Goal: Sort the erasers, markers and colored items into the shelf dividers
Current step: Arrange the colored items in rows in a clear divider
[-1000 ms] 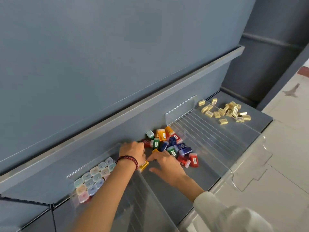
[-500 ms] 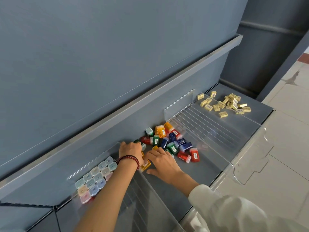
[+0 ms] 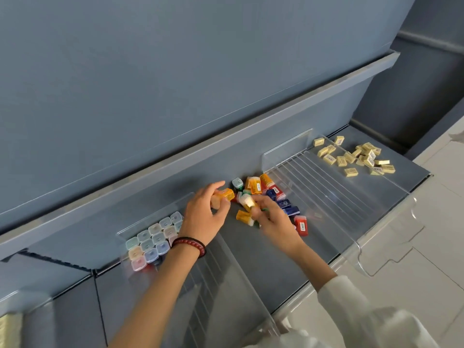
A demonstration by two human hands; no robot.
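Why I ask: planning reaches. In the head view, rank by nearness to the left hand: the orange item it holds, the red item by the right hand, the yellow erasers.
1. Orange item, in the grip of the left hand.
2. Red item, middle compartment, just right of the right hand.
3. Yellow erasers, far-right compartment.

Items [image 3: 301, 224] are orange, red, blue, green; erasers [image 3: 351, 172] pale yellow; bracelet [image 3: 190, 243] seemingly dark red.
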